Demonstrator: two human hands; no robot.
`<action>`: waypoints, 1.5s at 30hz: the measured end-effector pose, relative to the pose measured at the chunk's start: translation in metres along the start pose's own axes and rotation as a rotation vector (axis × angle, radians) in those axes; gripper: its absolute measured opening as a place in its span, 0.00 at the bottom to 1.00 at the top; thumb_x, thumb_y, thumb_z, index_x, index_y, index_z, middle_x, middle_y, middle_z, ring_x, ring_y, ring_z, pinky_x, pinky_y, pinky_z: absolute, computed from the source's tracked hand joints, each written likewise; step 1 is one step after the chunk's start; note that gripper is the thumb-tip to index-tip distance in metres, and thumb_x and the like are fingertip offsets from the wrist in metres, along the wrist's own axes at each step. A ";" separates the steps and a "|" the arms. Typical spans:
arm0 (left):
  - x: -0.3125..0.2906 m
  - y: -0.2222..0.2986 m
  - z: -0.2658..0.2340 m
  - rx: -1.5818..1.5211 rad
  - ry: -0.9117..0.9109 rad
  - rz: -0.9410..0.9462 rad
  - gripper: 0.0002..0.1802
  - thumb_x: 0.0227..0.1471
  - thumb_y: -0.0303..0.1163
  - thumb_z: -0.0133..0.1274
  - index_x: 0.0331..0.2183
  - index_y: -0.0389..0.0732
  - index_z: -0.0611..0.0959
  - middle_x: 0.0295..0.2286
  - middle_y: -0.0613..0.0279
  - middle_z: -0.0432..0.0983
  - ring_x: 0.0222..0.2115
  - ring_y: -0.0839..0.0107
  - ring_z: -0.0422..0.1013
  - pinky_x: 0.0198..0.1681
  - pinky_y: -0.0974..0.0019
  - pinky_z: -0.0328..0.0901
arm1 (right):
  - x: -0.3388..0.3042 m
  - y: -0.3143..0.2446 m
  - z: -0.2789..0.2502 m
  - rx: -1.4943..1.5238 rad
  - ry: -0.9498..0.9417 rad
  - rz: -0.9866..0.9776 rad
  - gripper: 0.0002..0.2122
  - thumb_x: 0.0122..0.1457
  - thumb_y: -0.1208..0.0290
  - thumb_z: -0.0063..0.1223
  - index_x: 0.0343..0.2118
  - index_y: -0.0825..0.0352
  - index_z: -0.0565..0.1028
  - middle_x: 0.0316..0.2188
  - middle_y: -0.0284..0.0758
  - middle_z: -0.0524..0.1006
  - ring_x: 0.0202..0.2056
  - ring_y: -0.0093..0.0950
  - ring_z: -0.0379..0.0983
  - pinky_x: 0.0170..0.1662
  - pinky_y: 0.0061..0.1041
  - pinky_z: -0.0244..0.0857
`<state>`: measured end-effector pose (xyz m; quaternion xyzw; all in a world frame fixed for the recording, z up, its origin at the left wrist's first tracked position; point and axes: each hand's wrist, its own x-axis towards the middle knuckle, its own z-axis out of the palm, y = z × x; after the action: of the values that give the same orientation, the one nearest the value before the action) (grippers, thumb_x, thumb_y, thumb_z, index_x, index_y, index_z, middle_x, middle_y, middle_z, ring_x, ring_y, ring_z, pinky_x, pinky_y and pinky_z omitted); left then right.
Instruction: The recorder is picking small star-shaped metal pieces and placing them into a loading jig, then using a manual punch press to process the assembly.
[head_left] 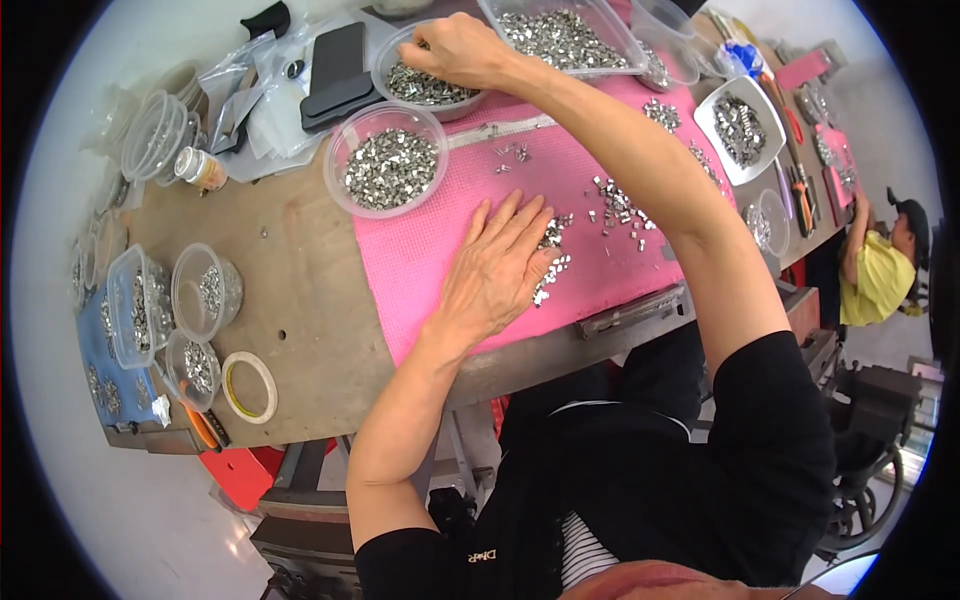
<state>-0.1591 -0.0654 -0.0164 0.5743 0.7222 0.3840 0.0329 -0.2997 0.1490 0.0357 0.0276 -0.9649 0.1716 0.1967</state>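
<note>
Small shiny metal pieces [552, 262] lie in a loose patch toward the near edge of the pink mat [410, 285], partly under and just beside the left hand [492, 268], which rests palm down with fingers extended and slightly parted. The right hand [460, 50] reaches to a round bowl [383, 82] of similar pieces by the mat's far-left corner, its fingers curled down inside; whether they pinch anything cannot be told. Just nearer, a clear round tub [337, 182] of pieces overlaps the mat's left edge. More pieces are scattered right of the left hand, under the right forearm. Along the tabletop's [300, 270] far edge stand a rectangular container [640, 62], heaped full, and, farther right, a white square dish [746, 175]. A tape roll [269, 390] lies by the tabletop's near-left corner, with part-filled round tubs [228, 310] beyond it. Past the right end, a person in a yellow top [878, 285] is at another mat.
</note>
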 end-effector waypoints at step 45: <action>0.001 0.000 0.000 -0.079 -0.037 0.011 0.26 0.61 0.45 0.53 0.52 0.35 0.79 0.53 0.50 0.75 0.58 0.48 0.65 0.64 0.44 0.54 | -0.111 -0.013 -0.019 0.293 0.211 -0.084 0.17 0.59 0.58 0.61 0.22 0.68 0.80 0.16 0.42 0.75 0.17 0.40 0.73 0.23 0.35 0.67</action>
<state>-0.1595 -0.0645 -0.0163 0.5834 0.7026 0.4018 0.0669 -0.1885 0.1421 0.0129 0.0782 -0.9017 0.3037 0.2977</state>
